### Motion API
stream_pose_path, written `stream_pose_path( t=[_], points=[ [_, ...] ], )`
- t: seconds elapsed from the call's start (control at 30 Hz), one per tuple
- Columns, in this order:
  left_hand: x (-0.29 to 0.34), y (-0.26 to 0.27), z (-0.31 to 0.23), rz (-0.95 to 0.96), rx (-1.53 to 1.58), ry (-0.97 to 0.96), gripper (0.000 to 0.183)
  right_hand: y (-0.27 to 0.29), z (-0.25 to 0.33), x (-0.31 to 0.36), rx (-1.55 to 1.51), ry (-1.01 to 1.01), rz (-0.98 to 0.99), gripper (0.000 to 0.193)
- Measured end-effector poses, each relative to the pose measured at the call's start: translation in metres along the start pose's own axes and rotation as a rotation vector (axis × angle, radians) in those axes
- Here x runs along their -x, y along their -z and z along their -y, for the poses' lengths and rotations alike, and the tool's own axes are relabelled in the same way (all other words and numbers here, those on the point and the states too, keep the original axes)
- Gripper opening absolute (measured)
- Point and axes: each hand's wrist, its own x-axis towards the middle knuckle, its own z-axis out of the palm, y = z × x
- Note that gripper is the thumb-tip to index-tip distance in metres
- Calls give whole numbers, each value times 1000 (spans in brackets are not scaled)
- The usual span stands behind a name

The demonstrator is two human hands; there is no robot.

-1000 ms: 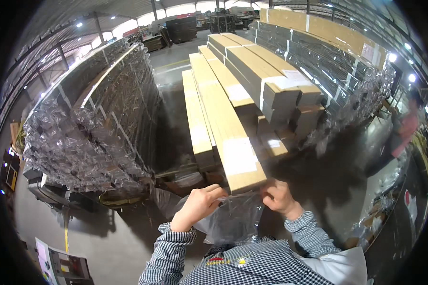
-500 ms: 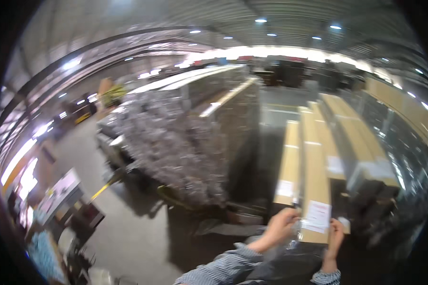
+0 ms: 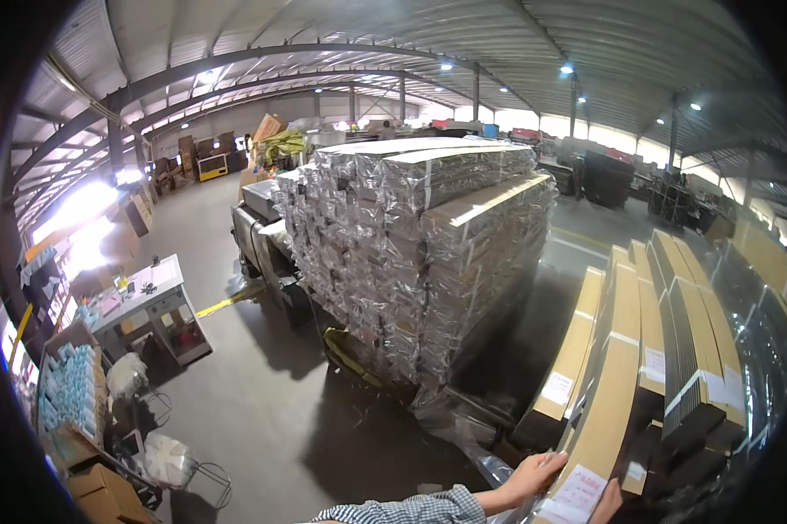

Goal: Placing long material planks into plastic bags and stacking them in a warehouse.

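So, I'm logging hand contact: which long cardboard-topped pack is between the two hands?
The pack reaching closest to the camera, its white end label between the left hand and right hand; the other packs end farther off, without hands.

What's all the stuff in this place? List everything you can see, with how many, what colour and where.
wrapped stack: one, grey-brown under clear plastic, centre
long packages: several, tan tops, right
paper labels: several, white, on package ends
desk: one, whitish, left
small items: many, pale blue, far left
stools: two, whitish seats, lower left
cardboard box: one, brown, lower-left corner
floor line: one, yellow, left of stack
dark pile: one, black, back right
ceiling lamps: several, white, overhead
background clutter: uncountable, mixed, too small to tell
checked sleeve: one, black-and-white, bottom
left hand: one, bare, at package's left edge
right hand: one, bare, at its right edge
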Motion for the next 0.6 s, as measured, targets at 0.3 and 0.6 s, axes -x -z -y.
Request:
stream_pose_path(
  t=[0.3, 0.6],
  points=[
    [4, 77, 141, -348, -886, -155, 34, 63, -206, -51, 593, 243, -481, 18],
    [71, 112, 192, -188, -868, 3, 48, 52, -232, -12, 343, -133, -184, 31]
  ],
)
